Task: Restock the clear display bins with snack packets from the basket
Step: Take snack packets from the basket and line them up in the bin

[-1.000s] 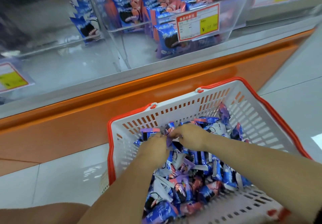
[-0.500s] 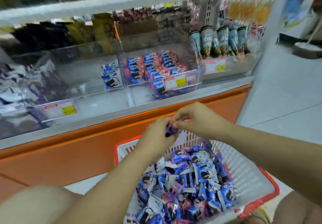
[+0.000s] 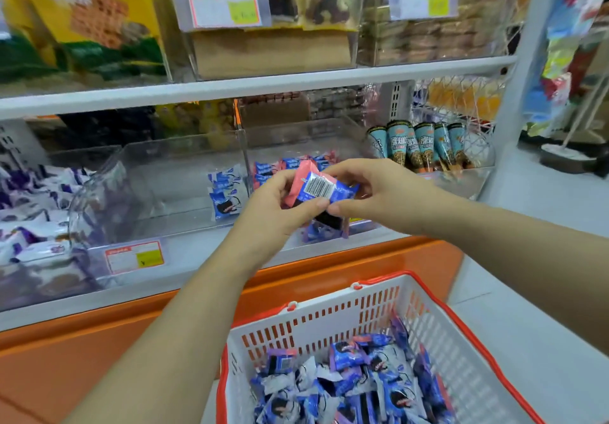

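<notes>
Over the basket, a small stack of packets held up for stocking.
Left bin is nearly bare, with a few blue-and-white packs against its right wall. Next, my left hand is curled round the pink-and-blue stack from below, thumb on top, while my right hand pinches its right end (squaring it, I'd say, so it goes in as one neat row). Just behind sits the middle bin, holding matching stock, so I judge these belong there. Down at the right, many more wait in the basket.
</notes>
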